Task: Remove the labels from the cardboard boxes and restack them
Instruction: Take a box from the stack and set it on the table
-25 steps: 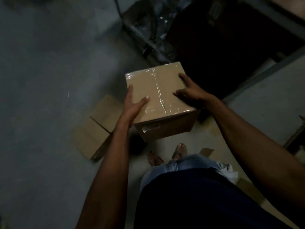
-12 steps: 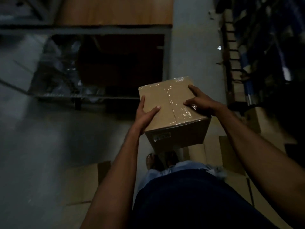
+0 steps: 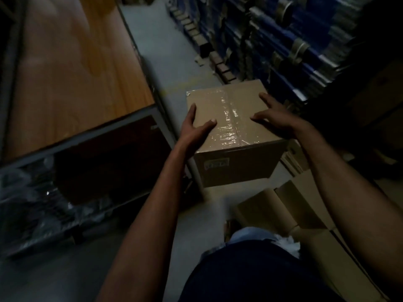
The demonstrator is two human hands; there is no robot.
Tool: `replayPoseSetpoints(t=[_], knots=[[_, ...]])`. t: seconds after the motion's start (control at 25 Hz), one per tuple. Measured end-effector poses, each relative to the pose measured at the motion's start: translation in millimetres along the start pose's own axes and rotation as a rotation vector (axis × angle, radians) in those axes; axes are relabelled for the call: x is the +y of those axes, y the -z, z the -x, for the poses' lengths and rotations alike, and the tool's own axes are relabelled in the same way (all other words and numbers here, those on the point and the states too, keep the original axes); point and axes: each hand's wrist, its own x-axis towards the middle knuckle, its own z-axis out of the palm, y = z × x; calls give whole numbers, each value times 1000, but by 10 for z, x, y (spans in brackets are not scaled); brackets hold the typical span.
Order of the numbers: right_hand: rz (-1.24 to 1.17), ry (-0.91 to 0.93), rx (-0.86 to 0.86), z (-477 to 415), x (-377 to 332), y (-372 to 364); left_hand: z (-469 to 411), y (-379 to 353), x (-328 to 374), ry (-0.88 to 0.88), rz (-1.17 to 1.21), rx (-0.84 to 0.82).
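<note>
Here, left of the grip, a wooden tabletop rests on a grey metal frame, with plastic-wrapped goods on the dim shelf beneath. The left hand clasps the left upper edge of the cardboard box, thumb laid across the top face, fingers running along the side. The box is held off the floor between both hands, its top seam sealed with clear tape. A small label sits on the near face, below the left thumb, its print too blurred to read. The right hand grips the right upper edge, thumb on top, fingers spread toward the far corner. Below and right of the grip lie flattened cardboard sheets; beyond the right hand stand racks of blue stock.
</note>
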Motion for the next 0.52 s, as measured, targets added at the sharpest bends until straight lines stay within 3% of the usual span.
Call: replayPoseSetpoints(t=[0.2,0.52], knots=[[-47,70,76,-417,-584,249,-734,195,673,-119,-101,-77],[-61,251,187,-1238,-1695,176,-1729,954,1522,-307,-186,-31]])
